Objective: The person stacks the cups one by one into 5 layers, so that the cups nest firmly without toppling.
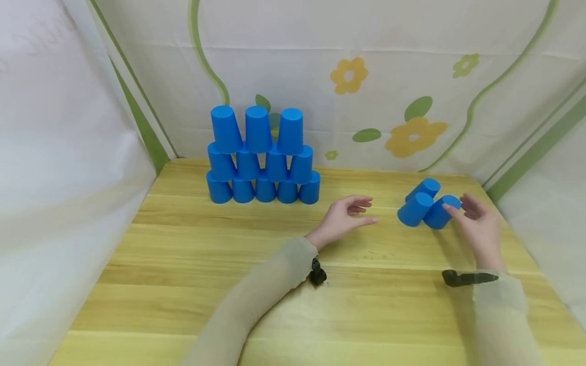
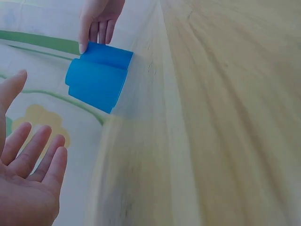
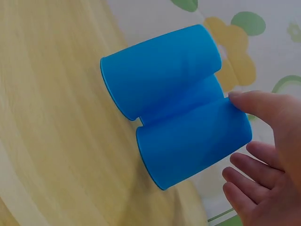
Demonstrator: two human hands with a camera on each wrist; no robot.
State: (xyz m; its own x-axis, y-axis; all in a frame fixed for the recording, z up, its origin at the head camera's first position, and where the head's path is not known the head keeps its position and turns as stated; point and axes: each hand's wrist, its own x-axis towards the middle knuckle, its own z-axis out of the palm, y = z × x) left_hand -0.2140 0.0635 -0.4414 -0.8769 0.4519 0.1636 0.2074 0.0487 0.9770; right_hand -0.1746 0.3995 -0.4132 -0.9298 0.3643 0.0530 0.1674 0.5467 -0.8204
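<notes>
Three upside-down blue cups stand huddled at the right of the table: a front left cup [image 1: 415, 209], a rear cup [image 1: 423, 189] and a front right cup [image 1: 440, 213]. My right hand [image 1: 480, 229] is at the front right cup, its thumb at the upper edge and its loosely bent fingers beside it, as the right wrist view shows on the near cup [image 3: 195, 143]. To the left of the group, my left hand [image 1: 343, 218] hovers over the table, fingers spread apart and holding nothing. In the left wrist view its palm [image 2: 28, 188] faces the cups [image 2: 96, 82].
A three-tier wall of upside-down blue cups [image 1: 265, 165] stands at the back left of the wooden table [image 1: 183, 264], with three cups in its top row. Behind the table hangs a white curtain [image 1: 293, 30] printed with flowers. More white sheeting [image 1: 68, 178] hangs at the sides.
</notes>
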